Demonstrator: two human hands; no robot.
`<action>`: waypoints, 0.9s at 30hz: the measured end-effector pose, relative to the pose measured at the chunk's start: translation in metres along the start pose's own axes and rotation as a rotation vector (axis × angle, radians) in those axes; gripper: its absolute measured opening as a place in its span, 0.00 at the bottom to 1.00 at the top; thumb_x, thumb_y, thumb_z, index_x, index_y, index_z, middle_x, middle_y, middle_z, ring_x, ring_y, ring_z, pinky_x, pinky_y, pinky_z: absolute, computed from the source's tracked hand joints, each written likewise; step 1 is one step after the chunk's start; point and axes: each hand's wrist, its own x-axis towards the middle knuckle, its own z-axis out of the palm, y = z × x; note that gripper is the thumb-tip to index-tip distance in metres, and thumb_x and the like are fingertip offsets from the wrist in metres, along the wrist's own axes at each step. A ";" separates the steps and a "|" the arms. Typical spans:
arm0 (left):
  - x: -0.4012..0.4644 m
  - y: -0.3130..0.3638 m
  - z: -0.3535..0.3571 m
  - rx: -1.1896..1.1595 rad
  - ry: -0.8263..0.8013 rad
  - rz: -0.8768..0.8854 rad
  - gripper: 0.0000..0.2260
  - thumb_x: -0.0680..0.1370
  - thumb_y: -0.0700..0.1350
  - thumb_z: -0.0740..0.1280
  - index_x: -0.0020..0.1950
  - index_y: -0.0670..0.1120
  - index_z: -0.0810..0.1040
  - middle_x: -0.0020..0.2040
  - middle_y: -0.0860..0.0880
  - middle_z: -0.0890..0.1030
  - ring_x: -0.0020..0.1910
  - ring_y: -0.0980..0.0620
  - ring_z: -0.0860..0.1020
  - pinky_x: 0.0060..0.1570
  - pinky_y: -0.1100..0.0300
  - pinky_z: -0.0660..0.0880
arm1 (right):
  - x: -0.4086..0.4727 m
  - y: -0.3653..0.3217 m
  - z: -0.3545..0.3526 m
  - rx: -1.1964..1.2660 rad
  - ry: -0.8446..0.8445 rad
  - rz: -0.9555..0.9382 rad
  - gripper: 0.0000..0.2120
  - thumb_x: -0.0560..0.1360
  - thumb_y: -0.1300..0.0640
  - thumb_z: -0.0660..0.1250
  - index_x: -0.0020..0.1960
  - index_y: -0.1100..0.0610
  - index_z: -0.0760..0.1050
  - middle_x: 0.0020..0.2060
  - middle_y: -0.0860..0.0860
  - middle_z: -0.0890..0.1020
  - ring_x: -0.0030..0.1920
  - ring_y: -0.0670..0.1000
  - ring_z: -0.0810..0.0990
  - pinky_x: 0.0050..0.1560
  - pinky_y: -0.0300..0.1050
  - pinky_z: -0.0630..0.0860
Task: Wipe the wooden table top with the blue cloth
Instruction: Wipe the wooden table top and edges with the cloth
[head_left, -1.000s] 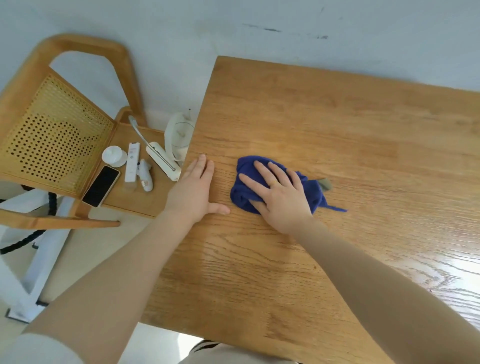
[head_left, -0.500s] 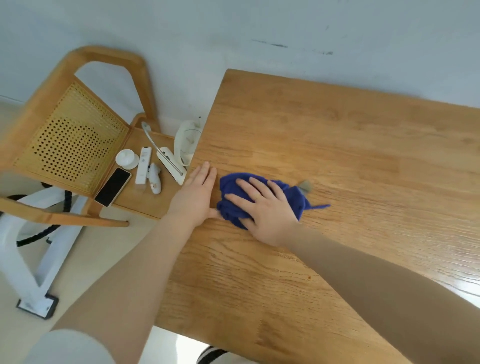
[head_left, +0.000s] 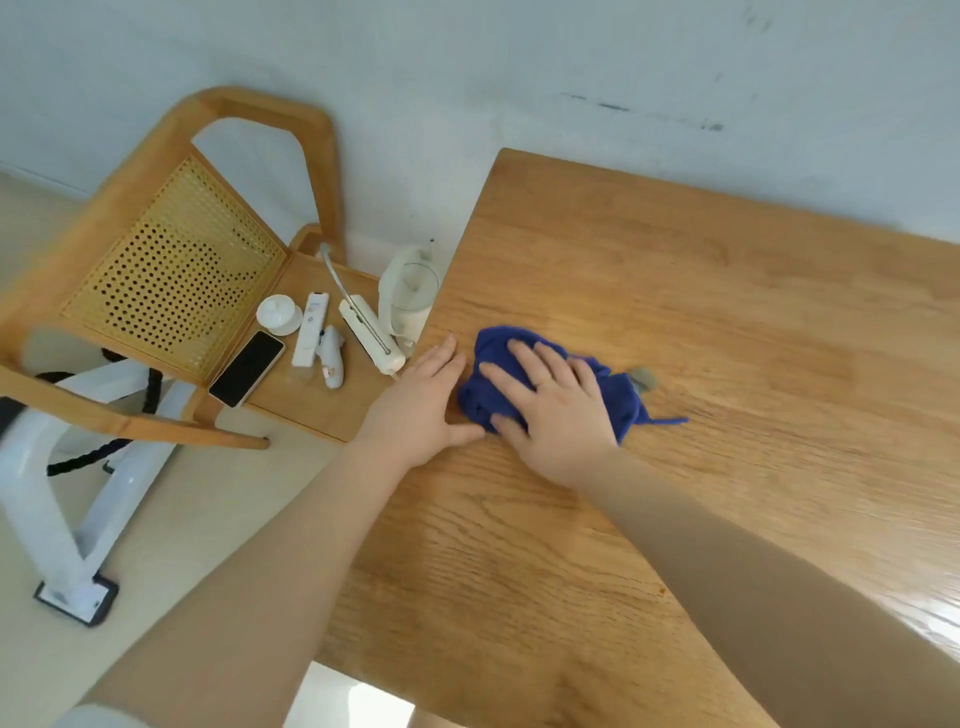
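My right hand (head_left: 558, 415) is lying flat with fingers spread wide, its grip not curling around anything, pressing down on the crumpled blue cloth (head_left: 618, 397). The cloth is sitting near the left edge of the light wooden desk (head_left: 727, 312), a grey tag poking out on its right. My left hand (head_left: 421, 402) is resting palm-down and open at the desk's left edge, its thumb touching the cloth. Beside the desk, a wooden chair with a cane back (head_left: 166, 270) is carrying a black phone (head_left: 247, 375), a white remote (head_left: 310, 336) and other small white items.
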 end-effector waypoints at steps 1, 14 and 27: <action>-0.004 -0.005 -0.002 0.031 0.010 0.022 0.40 0.73 0.56 0.68 0.77 0.46 0.49 0.78 0.51 0.45 0.76 0.53 0.47 0.74 0.58 0.50 | -0.013 -0.011 0.004 0.004 -0.010 -0.024 0.27 0.75 0.38 0.45 0.72 0.41 0.58 0.74 0.51 0.60 0.73 0.57 0.57 0.71 0.58 0.52; -0.025 -0.058 -0.006 -0.275 -0.042 0.006 0.24 0.82 0.49 0.54 0.76 0.46 0.54 0.76 0.51 0.58 0.74 0.54 0.57 0.69 0.65 0.53 | 0.095 -0.032 -0.002 -0.006 0.044 0.164 0.22 0.78 0.39 0.48 0.72 0.38 0.55 0.76 0.48 0.55 0.75 0.54 0.51 0.72 0.57 0.46; -0.041 -0.070 -0.014 -0.391 0.039 -0.027 0.30 0.75 0.53 0.67 0.74 0.48 0.60 0.70 0.53 0.67 0.69 0.56 0.65 0.63 0.65 0.62 | 0.096 -0.040 0.004 -0.023 0.080 0.169 0.21 0.79 0.42 0.50 0.72 0.38 0.57 0.75 0.48 0.57 0.74 0.54 0.53 0.70 0.56 0.50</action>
